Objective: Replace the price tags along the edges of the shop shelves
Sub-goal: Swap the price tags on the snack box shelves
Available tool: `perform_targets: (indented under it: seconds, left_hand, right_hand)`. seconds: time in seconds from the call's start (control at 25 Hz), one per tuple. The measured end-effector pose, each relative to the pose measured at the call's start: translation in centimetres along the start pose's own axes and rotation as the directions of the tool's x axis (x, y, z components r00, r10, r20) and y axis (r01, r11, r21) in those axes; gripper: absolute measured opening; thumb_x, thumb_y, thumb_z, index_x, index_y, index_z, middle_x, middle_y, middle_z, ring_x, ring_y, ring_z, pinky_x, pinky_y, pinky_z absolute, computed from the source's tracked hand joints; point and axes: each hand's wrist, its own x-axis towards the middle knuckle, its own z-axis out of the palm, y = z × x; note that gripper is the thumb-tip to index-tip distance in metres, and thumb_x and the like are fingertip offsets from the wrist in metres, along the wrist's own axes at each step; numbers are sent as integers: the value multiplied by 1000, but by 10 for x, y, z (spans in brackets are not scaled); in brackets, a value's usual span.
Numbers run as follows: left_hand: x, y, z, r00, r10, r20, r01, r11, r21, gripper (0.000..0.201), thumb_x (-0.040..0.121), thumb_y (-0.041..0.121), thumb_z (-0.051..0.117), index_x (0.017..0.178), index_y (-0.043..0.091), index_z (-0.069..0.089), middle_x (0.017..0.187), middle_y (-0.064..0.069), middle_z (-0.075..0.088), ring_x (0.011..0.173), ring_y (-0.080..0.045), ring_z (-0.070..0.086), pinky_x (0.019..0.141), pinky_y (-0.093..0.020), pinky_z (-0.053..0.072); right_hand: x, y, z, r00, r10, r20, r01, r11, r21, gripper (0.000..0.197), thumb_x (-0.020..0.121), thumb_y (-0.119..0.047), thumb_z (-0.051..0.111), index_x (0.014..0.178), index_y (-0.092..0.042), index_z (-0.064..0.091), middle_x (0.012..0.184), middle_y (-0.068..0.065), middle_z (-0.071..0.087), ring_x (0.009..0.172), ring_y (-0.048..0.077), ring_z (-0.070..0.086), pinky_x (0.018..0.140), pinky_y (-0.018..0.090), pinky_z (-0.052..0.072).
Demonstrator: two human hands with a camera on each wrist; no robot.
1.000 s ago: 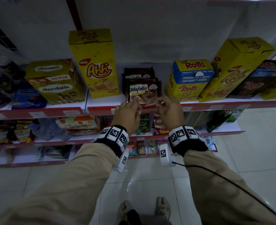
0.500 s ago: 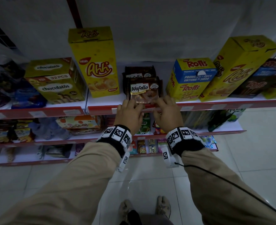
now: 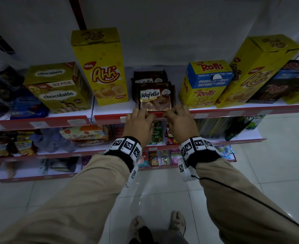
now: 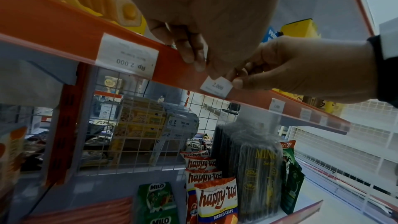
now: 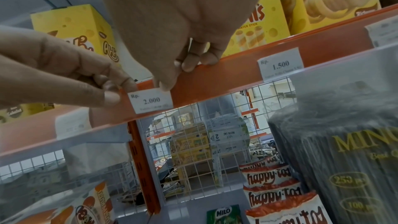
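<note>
Your left hand and right hand pinch the small white paper price tag, its long axis along the red shelf edge strip, seemingly half seated.

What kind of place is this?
A small shop, most likely a snack aisle. Boxes of wafers like Ahh and Rolls stand on red shelves, and paper price tags such as the 2.000 tag line the edges.
</note>
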Motion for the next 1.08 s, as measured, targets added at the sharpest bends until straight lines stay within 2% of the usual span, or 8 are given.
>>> perform_targets:
  seconds: [0.16,0.4,0.6,0.68,0.88,0.96,1.08]
  left_hand:
    - [-1,0,1,1000,-12,-5,12,1000,-22,32,90,25,50,120,14,51,123,-12,46,112,-32,39,88,-42,34]
    - [1,-2,-1,1000,-5,8,5,1000,-14,31,88,23,51,119,17,53,120,-10,47,111,-30,39,86,-41,33]
    - [3,-2,-4,1000,-24,3,25,998,-60,34,87,19,51,122,17,52,121,-8,49,112,-29,40,88,-39,31]
    - [2,-5,-8,1000,-15,3,15,996,-83,35,86,16,51,120,16,53,119,-7,51,111,-29,42,88,-38,30]
    - [-4,-11,-14,1000,25,13,-23,990,-142,33,82,8,54,114,4,57,117,-15,55,109,-35,46,87,-44,40]
    - [-9,-20,-14,1000,9,30,-6,995,-96,33,83,11,53,116,6,55,123,-12,53,112,-34,44,90,-43,38]
    - [-23,-40,-16,999,-20,-25,18,997,-77,33,79,9,56,112,7,58,118,-12,56,105,-35,49,85,-43,38]
  right_hand:
    - [0,2,1,1000,1,-12,-1,1000,-3,18,86,-6,61,103,-9,67,105,17,58,101,36,49,70,36,42]
    - [-2,2,6,998,17,-55,-15,999,29,19,83,-4,62,101,-8,69,103,17,60,100,37,51,68,37,44]
    - [-4,5,2,991,12,-130,10,986,168,18,81,-4,62,97,-6,70,97,16,63,95,36,53,74,38,45]
    - [-2,3,0,992,24,-122,0,981,193,18,82,-5,61,96,-7,71,96,14,63,95,36,53,76,38,46]
    - [5,-14,1,996,-72,-59,80,986,147,21,75,-5,63,95,-4,70,97,18,62,90,39,53,77,42,47]
    - [8,-25,3,991,-110,-81,122,979,160,21,71,-2,66,91,-3,70,95,19,62,89,40,55,77,43,46]
    - [12,-43,6,991,-119,-68,129,976,177,26,69,-4,67,95,-5,70,100,17,62,95,41,54,80,44,45]
